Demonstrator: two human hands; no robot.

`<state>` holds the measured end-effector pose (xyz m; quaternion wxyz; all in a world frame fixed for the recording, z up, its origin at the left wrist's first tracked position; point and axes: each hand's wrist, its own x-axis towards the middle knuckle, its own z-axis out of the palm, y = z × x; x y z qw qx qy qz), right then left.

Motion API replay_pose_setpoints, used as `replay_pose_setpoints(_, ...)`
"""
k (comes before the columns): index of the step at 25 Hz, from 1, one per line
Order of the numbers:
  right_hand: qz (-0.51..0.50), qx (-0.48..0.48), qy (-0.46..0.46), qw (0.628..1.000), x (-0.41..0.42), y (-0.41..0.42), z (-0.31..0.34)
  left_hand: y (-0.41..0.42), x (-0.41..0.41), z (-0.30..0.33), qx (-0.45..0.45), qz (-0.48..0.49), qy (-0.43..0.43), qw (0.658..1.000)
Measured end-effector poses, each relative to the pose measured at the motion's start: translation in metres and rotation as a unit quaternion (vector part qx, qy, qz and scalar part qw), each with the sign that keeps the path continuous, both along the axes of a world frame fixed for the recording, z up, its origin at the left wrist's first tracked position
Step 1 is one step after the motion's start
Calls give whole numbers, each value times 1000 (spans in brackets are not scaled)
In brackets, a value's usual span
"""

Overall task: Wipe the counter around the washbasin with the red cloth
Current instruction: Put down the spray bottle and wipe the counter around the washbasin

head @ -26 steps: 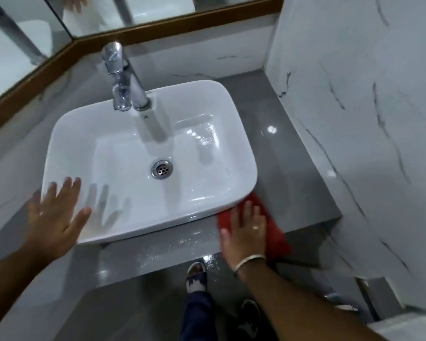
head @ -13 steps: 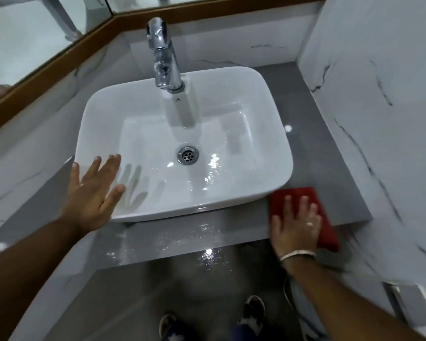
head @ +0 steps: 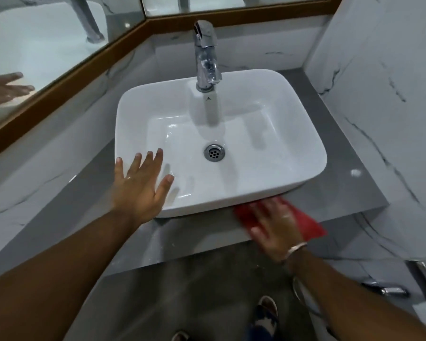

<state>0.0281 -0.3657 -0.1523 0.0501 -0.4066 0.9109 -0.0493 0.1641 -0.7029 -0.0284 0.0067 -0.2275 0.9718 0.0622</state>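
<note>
Now the right hand lies flat, fingers spread, on the red cloth, pressing it to the grey desk just under the washbasin's front right corner; it is motion-blurred. Half a second ago the cloth sat further out toward the desk's right front edge, clear of the basin; it has since slid inward, so its far edge now touches or tucks beneath the basin rim. A second ago it was in much the same spot as now, so the hand has gone out and come back. A metal bangle circles the right wrist, and a ring shows on one finger.

The left hand is open, palm down, fingers splayed, holding nothing, over the basin's front left corner. Whether it rests on the rim or hovers just above cannot be told. It has kept that pose and place across all three moments.

The view has shifted leftward and lower than before: the chrome tap now stands near the middle, and more of the wood-framed mirror at left shows, with the left hand reflected in it. Small wet specks lie on the desk in front of the basin. Below, shoes stand on the dark floor.
</note>
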Motion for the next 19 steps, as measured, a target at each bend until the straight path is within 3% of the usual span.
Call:
replay_pose_setpoints(2,-189,40,-11,981,-51,40,11,0,0,-1,-1,-2,-1,1000)
replay_pose_setpoints(4,-353,48,-43,933,-58,34,14,-1,-1,-3,2,-4,-4,1000)
replay_pose_setpoints(6,-395,49,-30,917,-15,-14,14,-3,-1,-4,2,-7,-9,1000)
replay_pose_setpoints(8,-296,49,-24,954,58,-81,9,-4,0,-5,-1,-8,-15,1000)
replay_pose_setpoints(11,-63,42,-57,995,154,-150,7,-5,1,-5,2,-13,-24,1000)
replay_pose_setpoints(15,128,39,-32,991,111,-93,3,-4,1,-5,7,-19,-32,999)
replay_pose_setpoints(17,113,40,1,993,55,-28,-2,-4,1,-4,4,-17,-38,999)
replay_pose_setpoints(19,5,47,3,999,-16,35,-2,-5,0,-4,4,-11,-35,999)
